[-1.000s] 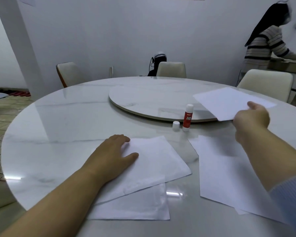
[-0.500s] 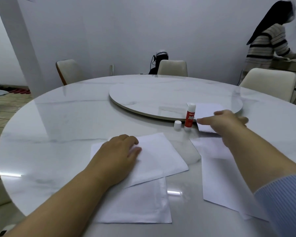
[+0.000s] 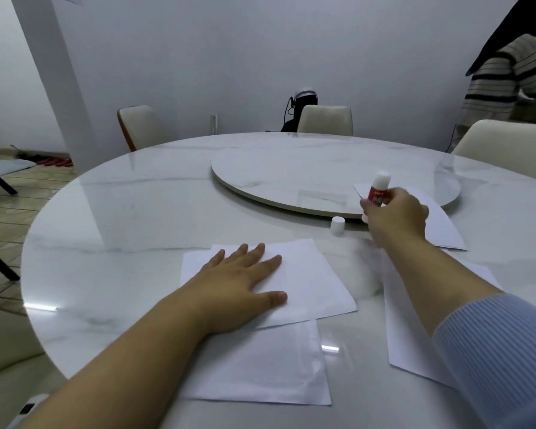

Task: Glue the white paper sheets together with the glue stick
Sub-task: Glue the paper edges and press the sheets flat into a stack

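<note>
The round white table (image 3: 112, 230) fills most of the view; the left hand (image 3: 240, 281) lies flat and open near the front edge, fingers spread, palm down on the top sheet (image 3: 307, 280) of white paper; that sheet sits tilted over a second sheet (image 3: 260, 366), which lies closer to the front edge and pokes out from under it; in the middle of the table sits a big round turning tray (image 3: 291, 168), flat and bare on its left side; just in front of the tray's near rim stands a small white cap (image 3: 337, 226), upright on the table, apart from the papers; right beside it, the right hand (image 3: 395, 216) is closed around the glue stick (image 3: 378, 188), which has a red label and a white top and leans a little, its top pointing up and away; the cap is off the stick; under and behind this hand lies another sheet (image 3: 443, 224), partly on the tray's rim and partly on the table; below the right arm, toward the right front edge, a large sheet (image 3: 406, 329) lies flat, and the blue sleeve (image 3: 502, 354) covers part of it; a person in a striped top (image 3: 505, 72) stands far back at the right.
</note>
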{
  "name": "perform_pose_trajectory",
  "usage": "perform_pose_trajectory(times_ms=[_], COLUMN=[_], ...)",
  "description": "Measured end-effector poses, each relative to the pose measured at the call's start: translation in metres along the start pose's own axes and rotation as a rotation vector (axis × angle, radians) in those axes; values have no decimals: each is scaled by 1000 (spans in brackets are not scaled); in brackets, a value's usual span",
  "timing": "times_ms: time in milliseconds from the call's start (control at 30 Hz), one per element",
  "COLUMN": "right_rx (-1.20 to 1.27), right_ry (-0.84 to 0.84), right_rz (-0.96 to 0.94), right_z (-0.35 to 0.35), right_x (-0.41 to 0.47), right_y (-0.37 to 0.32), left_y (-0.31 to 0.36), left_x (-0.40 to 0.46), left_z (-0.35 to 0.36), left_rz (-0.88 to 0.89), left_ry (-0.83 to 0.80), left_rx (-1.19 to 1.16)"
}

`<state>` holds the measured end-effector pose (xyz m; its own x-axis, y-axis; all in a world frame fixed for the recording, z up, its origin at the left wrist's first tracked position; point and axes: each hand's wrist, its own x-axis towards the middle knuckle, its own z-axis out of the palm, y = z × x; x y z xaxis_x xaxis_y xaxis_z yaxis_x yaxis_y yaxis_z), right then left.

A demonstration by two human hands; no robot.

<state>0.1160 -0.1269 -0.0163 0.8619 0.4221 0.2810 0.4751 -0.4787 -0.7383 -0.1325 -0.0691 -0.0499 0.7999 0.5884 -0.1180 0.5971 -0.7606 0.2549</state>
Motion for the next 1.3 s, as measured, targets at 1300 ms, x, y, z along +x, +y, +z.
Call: perform_pose_trajectory(times_ms=[1300], right_rx=[1056], right_ry=[-489], right_rz=[-101], right_z=[-48], right_x=[-45], right_y=[3], left_y=[34], left_x=[-2], left_z=[3], left_rz=[-412], left_ry=[344], left_rx=[256])
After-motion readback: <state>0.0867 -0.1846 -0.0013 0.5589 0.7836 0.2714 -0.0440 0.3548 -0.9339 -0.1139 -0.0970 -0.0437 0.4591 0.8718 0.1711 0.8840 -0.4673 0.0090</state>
